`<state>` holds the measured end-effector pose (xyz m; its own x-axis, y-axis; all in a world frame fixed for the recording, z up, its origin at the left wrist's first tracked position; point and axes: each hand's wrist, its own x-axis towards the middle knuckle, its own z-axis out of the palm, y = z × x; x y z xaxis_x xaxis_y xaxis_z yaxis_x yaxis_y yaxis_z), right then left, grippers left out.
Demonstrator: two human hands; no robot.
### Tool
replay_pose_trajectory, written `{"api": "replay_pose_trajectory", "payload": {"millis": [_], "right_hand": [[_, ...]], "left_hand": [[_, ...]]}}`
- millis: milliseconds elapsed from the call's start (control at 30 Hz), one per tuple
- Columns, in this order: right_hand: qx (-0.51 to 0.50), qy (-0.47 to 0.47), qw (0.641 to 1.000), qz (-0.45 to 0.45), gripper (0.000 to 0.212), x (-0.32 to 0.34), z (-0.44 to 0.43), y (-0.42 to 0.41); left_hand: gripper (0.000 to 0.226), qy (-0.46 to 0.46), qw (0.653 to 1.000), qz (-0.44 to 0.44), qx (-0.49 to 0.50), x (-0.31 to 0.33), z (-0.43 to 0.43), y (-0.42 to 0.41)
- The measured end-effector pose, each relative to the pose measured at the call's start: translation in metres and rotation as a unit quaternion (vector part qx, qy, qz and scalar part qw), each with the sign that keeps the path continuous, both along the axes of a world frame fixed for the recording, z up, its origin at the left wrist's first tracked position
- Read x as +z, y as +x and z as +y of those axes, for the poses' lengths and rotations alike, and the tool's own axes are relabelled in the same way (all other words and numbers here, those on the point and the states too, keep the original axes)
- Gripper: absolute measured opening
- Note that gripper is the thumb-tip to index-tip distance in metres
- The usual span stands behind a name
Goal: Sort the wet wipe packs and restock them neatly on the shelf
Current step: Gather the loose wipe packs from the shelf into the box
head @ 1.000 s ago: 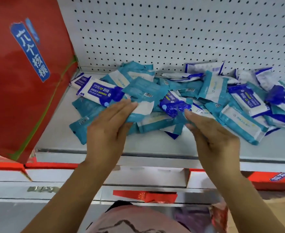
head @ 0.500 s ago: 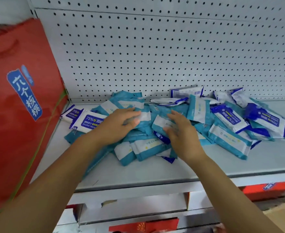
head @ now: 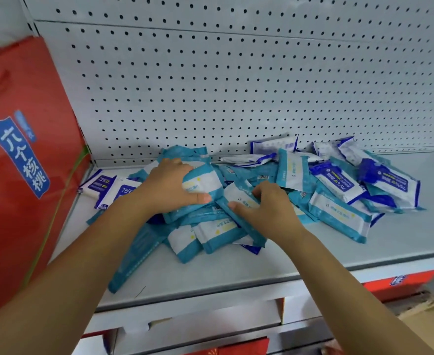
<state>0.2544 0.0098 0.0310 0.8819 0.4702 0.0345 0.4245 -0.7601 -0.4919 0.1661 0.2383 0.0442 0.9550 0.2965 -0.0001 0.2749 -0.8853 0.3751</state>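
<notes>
Head view: shelf (head: pixel 262 272) front edge nearest. My left hand (head: pixel 167 190) lies flat on a teal wipe pack (head: pixel 200 184), fingers (head: pixel 198 198) spread over it. Right hand (head: pixel 269 208) just beside, fingers curled into the pile of wipe packs (head: pixel 339 190); actual grip unclear. Pile sits mid-shelf, unsorted. Red bag (head: pixel 18 162) left. Pegboard (head: pixel 236 85) behind.
</notes>
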Motion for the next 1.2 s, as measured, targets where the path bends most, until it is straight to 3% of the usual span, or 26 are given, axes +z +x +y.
{"api": "replay_pose_trajectory", "payload": {"millis": [200, 267, 333, 500, 633, 733, 833, 967, 1067, 1200], "right_hand": [[-0.012, -0.02, 0.997, 0.07, 0.075, 0.009, 0.017, 0.006], [-0.012, -0.027, 0.994, 0.104, 0.068, 0.01, 0.02, 0.007], [-0.011, -0.01, 0.991, 0.13, 0.068, 0.014, 0.021, 0.006], [0.04, 0.065, 0.986, 0.145, 0.053, 0.026, 0.02, -0.006], [0.117, 0.104, 0.979, 0.13, 0.046, 0.037, 0.028, -0.019], [0.106, 0.19, 0.967, 0.136, 0.036, 0.047, 0.039, -0.009], [0.077, 0.184, 0.975, 0.102, 0.046, 0.049, 0.053, 0.022], [0.061, 0.095, 0.989, 0.093, 0.037, 0.038, 0.071, 0.057], [0.039, 0.046, 0.992, 0.107, 0.052, 0.024, 0.077, 0.072], [0.015, 0.069, 0.99, 0.126, 0.053, 0.019, 0.083, 0.076]], "left_hand": [[0.066, -0.073, 0.987, -0.067, 0.127, 0.002, 0.002, -0.008], [0.046, -0.147, 0.968, -0.119, 0.167, 0.003, 0.004, -0.014], [0.028, -0.238, 0.936, -0.168, 0.199, 0.006, 0.005, -0.023], [0.017, -0.401, 0.821, -0.27, 0.304, 0.001, 0.007, -0.046], [0.027, -0.371, 0.771, -0.314, 0.413, -0.02, 0.019, -0.06], [0.06, -0.297, 0.781, -0.232, 0.498, -0.031, 0.022, -0.067], [0.072, -0.285, 0.78, -0.171, 0.53, -0.029, 0.011, -0.068], [0.066, -0.331, 0.754, -0.198, 0.531, -0.025, 0.002, -0.069], [0.06, -0.356, 0.742, -0.224, 0.522, -0.029, 0.004, -0.071], [0.032, -0.399, 0.714, -0.318, 0.479, -0.031, -0.001, -0.073]]}}
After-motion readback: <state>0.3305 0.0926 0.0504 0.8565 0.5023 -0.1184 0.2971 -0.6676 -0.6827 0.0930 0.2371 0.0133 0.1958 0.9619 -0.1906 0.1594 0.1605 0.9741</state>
